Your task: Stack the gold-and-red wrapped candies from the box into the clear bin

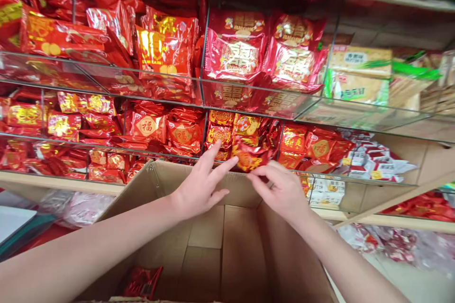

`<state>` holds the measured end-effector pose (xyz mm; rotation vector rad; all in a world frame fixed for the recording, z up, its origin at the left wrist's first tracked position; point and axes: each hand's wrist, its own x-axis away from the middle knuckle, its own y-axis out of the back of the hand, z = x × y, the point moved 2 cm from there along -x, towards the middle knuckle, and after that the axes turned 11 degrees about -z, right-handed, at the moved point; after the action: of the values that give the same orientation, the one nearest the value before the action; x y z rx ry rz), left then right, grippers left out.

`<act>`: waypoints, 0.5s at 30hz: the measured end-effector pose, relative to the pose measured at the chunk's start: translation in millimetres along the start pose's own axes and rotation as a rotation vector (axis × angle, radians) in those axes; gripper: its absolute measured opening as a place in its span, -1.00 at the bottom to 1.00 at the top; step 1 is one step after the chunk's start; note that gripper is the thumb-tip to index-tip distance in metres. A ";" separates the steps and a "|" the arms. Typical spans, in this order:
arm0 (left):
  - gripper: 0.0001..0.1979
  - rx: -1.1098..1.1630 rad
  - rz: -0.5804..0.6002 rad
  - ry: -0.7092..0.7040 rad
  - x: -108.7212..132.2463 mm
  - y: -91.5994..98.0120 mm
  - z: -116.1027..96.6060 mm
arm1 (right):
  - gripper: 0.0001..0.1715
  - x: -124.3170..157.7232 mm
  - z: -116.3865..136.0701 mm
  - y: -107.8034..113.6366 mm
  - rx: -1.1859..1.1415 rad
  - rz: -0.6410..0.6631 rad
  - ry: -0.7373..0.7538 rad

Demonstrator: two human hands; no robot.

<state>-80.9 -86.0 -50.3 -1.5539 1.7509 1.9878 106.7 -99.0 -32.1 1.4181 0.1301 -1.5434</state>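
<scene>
My right hand (280, 187) pinches the lower right edge of a shiny red snack packet (250, 156) with orange and gold print, between thumb and fingers. That packet is tilted in front of the lower shelf, just above the far edge of a cardboard box (245, 251). Close by on its left, my left hand (201, 182) is open, its fingers spread; the index fingertip is close to the packet, and whether they touch I cannot tell. Both hands are above the box. Inside it, near its front left, lies one dark red packet (142, 281).
Clear dividers split the shelves into bins of red packets (236, 54). Green-and-beige packs (359, 75) stand at upper right, white packets (377, 158) below them. A clear front strip (249, 99) edges the upper shelf. Plastic-wrapped goods (85, 208) lie below at left.
</scene>
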 end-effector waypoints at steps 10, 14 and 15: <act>-0.49 -0.177 -0.184 0.008 -38.1 6.4 44.9 | -0.87 -42.9 -7.5 -51.9 -0.012 0.083 -0.001; -0.52 -0.277 -0.199 0.023 -51.7 5.4 56.4 | -0.83 -53.1 -16.8 -67.5 0.083 0.085 -0.071; -0.54 -0.307 -0.195 0.026 -54.1 4.6 56.9 | -0.81 -52.4 -17.3 -69.6 0.109 0.084 -0.085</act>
<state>-92.5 -14.9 -18.7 -1.7651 1.2874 2.2222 60.7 -23.1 -31.4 1.4213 -0.0653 -1.5585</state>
